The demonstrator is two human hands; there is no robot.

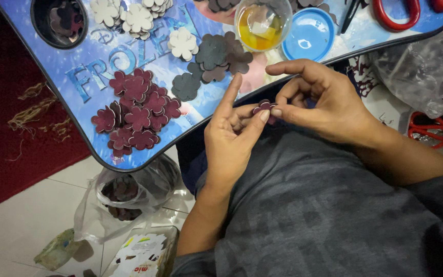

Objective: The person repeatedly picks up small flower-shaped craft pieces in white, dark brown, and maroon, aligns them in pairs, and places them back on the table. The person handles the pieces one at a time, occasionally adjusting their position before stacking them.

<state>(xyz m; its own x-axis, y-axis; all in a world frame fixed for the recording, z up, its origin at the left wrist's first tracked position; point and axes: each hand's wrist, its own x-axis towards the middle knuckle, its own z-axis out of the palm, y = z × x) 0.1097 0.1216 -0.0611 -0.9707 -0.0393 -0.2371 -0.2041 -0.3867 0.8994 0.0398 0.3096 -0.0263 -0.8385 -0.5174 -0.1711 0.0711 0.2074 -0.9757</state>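
Both my hands meet over my lap, just below the edge of a blue printed lap table (93, 77). My left hand (232, 138) and my right hand (316, 100) pinch one small maroon flower-shaped foam cutout (262, 106) between thumbs and fingertips. On the table lies a pile of several maroon flower cutouts (137, 115). Grey and brown flower cutouts (214, 61) sit to its right. White flower cutouts (137, 18) lie further back.
A clear cup of yellow liquid (261, 23) and a blue lid (309, 33) stand at the table's back. Red-handled scissors (396, 13) lie there too; another red pair (429, 128) rests at the right. A plastic bag of cutouts (124, 195) sits on the tiled floor.
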